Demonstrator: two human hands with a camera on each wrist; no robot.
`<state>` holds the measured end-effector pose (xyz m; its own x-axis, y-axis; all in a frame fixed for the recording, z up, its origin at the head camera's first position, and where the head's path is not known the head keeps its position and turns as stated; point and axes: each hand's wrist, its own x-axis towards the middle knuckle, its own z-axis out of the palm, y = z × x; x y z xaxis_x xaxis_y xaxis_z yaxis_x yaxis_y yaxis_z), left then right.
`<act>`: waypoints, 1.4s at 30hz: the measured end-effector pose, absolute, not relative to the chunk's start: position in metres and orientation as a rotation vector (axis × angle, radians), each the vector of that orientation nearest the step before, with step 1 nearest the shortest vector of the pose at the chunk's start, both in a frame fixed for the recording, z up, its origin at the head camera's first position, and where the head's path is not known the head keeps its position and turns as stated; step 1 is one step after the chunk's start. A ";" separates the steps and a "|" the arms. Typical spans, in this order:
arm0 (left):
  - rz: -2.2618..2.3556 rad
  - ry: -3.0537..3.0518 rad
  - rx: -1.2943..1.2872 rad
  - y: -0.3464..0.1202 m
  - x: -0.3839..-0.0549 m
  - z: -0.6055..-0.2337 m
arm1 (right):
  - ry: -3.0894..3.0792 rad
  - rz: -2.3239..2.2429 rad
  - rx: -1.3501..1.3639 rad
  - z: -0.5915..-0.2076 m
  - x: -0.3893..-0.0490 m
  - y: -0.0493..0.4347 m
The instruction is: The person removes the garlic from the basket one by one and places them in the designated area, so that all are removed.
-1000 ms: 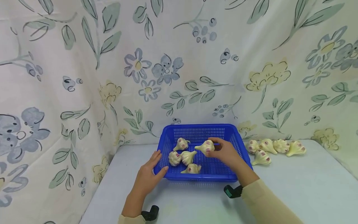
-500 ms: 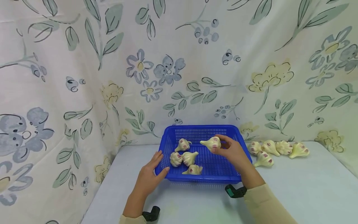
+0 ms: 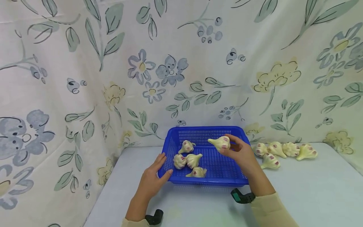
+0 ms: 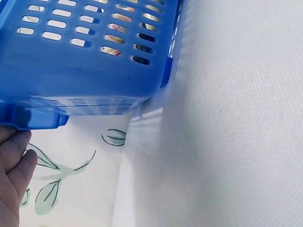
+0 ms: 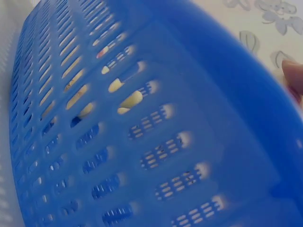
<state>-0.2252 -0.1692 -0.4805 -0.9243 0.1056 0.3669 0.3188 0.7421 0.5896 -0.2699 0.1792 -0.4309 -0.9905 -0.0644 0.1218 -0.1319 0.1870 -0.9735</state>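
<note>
In the head view a garlic bulb point(image 3: 222, 143) is pinched between the thumb and fingers of my right hand point(image 3: 240, 154), raised over the right half of a blue plastic basket point(image 3: 208, 181). Its long stem points left. My left hand point(image 3: 151, 176) rests at the basket's front left corner, fingers extended along the left rim and thumb over the front one. Several garlic bulbs point(image 3: 193, 160) lie in the basket's left half. In the left wrist view, fingers point(image 4: 21, 170) touch the rim from below. The right wrist view shows mostly the perforated basket wall point(image 5: 142, 123).
Several more garlic bulbs point(image 3: 290, 149) lie on the white table point(image 3: 306, 189) to the right of the basket, near the back edge. A floral curtain point(image 3: 175, 63) hangs behind the table and along its left side.
My right hand has moved right and slightly up, carrying the garlic bulb with it. The left hand stays at the basket corner. The view has shifted a little.
</note>
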 end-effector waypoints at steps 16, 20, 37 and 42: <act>-0.950 -2.653 -0.312 -0.168 -0.224 -0.480 | -2.197 1.979 0.134 -0.431 -0.258 0.202; -0.942 -2.666 -0.308 -0.168 -0.224 -0.480 | -2.145 1.982 0.143 -0.430 -0.255 0.209; -0.950 -2.667 -0.315 -0.169 -0.225 -0.479 | -2.135 1.875 -0.232 -0.440 -0.248 0.282; -0.958 -2.648 -0.331 -0.169 -0.225 -0.479 | -2.159 1.851 -0.460 -0.447 -0.247 0.304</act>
